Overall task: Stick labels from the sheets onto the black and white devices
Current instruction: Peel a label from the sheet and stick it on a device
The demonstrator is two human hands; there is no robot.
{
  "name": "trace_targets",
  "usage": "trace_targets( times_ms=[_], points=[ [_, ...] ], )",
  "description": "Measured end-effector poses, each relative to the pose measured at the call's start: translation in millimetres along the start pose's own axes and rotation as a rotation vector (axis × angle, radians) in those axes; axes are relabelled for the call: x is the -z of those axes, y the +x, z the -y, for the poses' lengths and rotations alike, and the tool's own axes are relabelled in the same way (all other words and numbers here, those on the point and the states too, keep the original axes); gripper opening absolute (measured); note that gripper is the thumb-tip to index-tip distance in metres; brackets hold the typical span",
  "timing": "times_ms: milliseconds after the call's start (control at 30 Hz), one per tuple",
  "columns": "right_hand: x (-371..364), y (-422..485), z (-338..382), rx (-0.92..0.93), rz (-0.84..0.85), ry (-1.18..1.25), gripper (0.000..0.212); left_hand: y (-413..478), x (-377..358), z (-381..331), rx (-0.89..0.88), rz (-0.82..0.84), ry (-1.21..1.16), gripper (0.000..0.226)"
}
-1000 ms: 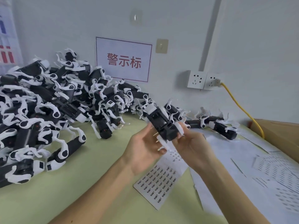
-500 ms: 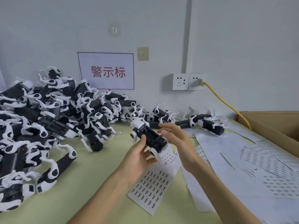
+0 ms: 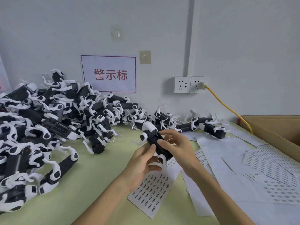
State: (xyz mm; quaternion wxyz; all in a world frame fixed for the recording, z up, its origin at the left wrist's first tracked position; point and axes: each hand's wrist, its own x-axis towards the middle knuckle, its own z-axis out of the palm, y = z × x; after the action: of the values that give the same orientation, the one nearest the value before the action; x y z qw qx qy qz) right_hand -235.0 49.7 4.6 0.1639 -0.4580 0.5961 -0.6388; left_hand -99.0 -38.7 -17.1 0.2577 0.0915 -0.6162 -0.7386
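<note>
A black and white device (image 3: 154, 140) is held above the green table, its white rounded end pointing away from me. My left hand (image 3: 142, 161) grips it from below, thumb on its dark body. My right hand (image 3: 176, 146) comes from the right, thumb and fingertips touching the black body near its middle; any label under the fingers is hidden. A label sheet (image 3: 154, 190) with rows of small printed labels lies on the table under my hands.
A big pile of the same devices (image 3: 48, 127) fills the left side up to the wall. Several more devices (image 3: 211, 125) lie at the back right. Used backing sheets (image 3: 259, 168) cover the right side beside a cardboard box (image 3: 279, 129). A yellow cable (image 3: 227, 106) hangs from the wall socket.
The device has come lower and turned, its white end now pointing away from me. My right hand shifted from its near end onto the black body. The camera view swung to the right.
</note>
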Motion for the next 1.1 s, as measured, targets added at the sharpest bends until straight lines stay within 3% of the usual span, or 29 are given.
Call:
trace_targets(
  times_ms=[200,367,633,800,933,1100],
  points=[
    [-0.9,-0.7,0.8,-0.037,-0.005,0.053,0.022,-1.6,-1.2,1.8,0.04,-0.02,0.044,0.042],
    [2.0,-0.2,0.6,-0.095,-0.003,0.181,0.017,-0.9,-3.8,6.6,0.04,-0.003,0.102,0.029],
    [11.5,3.0,-1.0,-0.233,0.105,0.353,0.015,-2.8,-6.1,2.5,0.048,0.059,0.026,0.035],
    [6.9,1.2,-2.4,-0.167,0.11,0.326,0.014,1.5,0.8,3.2,0.078,0.033,-0.139,0.047],
    [3.7,1.3,-2.1,-0.162,0.132,0.347,0.021,2.5,2.7,-0.4,0.054,0.029,-0.294,0.041],
    [4.8,2.4,-3.9,-0.163,0.153,0.372,0.038,3.7,4.3,-3.3,0.016,-0.001,-0.261,0.043]
  ],
)
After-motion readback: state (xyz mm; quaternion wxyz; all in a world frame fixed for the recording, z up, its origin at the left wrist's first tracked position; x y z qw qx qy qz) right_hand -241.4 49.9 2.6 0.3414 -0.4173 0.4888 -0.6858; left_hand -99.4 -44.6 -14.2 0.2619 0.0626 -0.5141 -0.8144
